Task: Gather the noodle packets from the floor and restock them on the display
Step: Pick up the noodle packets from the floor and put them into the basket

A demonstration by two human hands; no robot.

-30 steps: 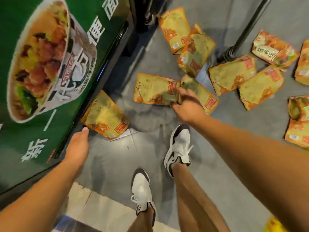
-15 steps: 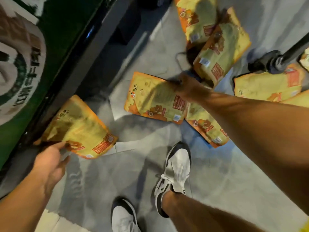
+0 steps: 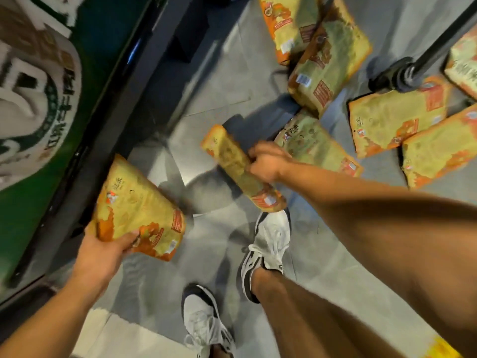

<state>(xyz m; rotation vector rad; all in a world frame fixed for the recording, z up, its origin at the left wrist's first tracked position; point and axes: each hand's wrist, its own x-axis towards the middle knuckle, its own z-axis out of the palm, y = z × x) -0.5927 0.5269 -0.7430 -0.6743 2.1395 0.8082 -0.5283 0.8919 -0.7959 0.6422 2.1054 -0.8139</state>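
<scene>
While we bend over the grey tiled floor, our left hand grips a flat yellow-and-orange plastic noodle packet by its near orange corner, thumb curled over the printed face and the fingers hidden beneath it. That packet is tilted up off the floor, just beside the dark base of the green display stand on the left. Its face is mostly pale yellow with ragged orange patches along the edges, a small red-and-white logo, dark characters near the top and a red label block by the right edge.

Our right hand clutches a second yellow-and-orange packet around its middle, fingers curled round it. This one is turned almost edge-on, so we see a narrow yellow strip with an orange end and a white barcode patch near our white-and-black right shoe. Motion blur softens it.

Further packets of the same kind lie on the floor: one just beyond the right hand, two overlapping at the far middle, and several touching one another at the far right. A black metal pole with a round foot stands among them. Our white left shoe is planted nearer.
</scene>
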